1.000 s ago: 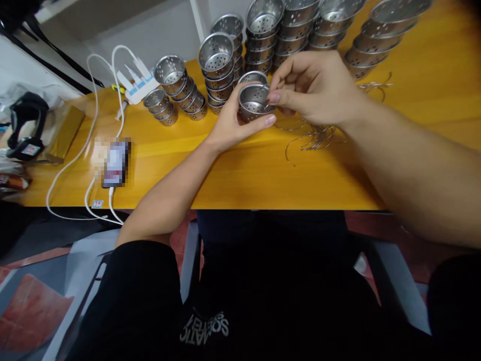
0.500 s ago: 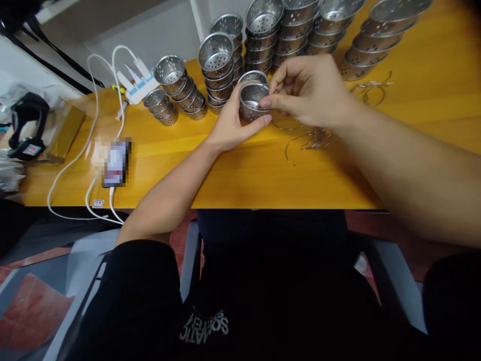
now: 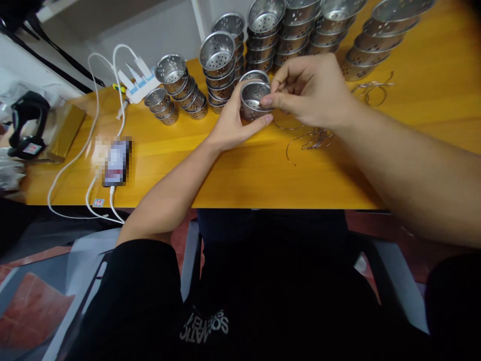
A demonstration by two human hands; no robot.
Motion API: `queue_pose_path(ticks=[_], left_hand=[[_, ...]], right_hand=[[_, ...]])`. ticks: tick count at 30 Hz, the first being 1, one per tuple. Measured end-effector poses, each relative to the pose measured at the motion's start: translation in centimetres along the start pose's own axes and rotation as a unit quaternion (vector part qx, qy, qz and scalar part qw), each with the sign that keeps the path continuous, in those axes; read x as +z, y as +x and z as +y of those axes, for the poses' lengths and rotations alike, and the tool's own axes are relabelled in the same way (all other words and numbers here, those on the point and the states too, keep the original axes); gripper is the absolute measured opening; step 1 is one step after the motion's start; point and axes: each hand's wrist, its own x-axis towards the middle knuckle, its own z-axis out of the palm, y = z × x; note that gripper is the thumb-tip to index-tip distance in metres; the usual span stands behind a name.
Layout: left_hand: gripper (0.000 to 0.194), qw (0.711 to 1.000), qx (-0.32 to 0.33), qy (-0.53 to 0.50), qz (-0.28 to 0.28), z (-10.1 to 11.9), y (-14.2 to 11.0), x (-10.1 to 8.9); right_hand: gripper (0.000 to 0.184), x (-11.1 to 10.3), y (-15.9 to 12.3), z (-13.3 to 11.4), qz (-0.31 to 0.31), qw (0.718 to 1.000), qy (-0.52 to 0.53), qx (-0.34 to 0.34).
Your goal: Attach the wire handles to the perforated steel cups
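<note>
My left hand [image 3: 230,125] is wrapped round a small perforated metal cup [image 3: 252,100], holding it just above the yellow table [image 3: 244,170]. My right hand [image 3: 311,90] is closed in a pinch at the cup's right rim, thumb and fingers pressed on a thin wire handle there; the wire itself is mostly hidden by the fingers. A second cup [image 3: 254,76] sits directly behind the held one. Loose wire handles [image 3: 308,140] lie on the table under my right wrist.
Stacks of the same perforated cups [image 3: 221,65] line the table's far side, with lower stacks [image 3: 176,85] to the left and wider ones [image 3: 379,35] at the right. A phone [image 3: 116,163] on a white cable, a power strip [image 3: 135,82] and more wires [image 3: 372,89] lie around.
My right hand's thumb has slid a little left along the cup's rim. The cup and my left hand have hardly moved.
</note>
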Motion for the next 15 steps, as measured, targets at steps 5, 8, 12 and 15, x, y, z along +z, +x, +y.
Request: queue_pose_path(ticks=[5,8,12,15], left_hand=[[0.087,1.000,-0.002,-0.003,-0.002,0.1,0.0,-0.3],[0.085,1.000,-0.003,-0.004,0.001,0.3,0.1,-0.4],[0.086,1.000,-0.009,-0.015,0.005,0.4,0.1,-0.3],[0.086,1.000,-0.021,-0.019,0.012,0.2,0.1,-0.3]], right_hand=[[0.041,0.0,-0.1,-0.5,-0.017,1.000,0.005,0.001],[0.037,0.1,-0.1,-1.2,-0.019,1.000,0.010,0.007],[0.037,0.3,-0.1,-1.7,-0.006,1.000,0.003,-0.002],[0.037,0.0,-0.1,-1.8,0.005,1.000,-0.004,-0.008]])
